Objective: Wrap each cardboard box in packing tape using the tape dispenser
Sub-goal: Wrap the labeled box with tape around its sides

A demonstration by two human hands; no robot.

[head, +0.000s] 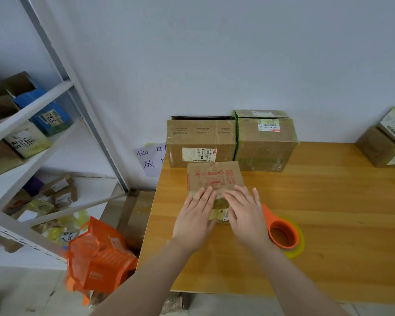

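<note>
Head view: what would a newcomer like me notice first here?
The left hand and right hand press flat on a small box with red print, at the middle of a wooden table. An orange tape dispenser lies on the table just right of the right hand. Behind the small box two bigger boxes stand against the wall, and an orange bag sits on the floor at lower left.

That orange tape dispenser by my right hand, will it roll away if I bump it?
Probably not: the dispenser seems to lie with its tape roll flat on the table, not on edge. It looks like hollow plastic, so likely light, and may slide on the glossy wood instead.
</note>
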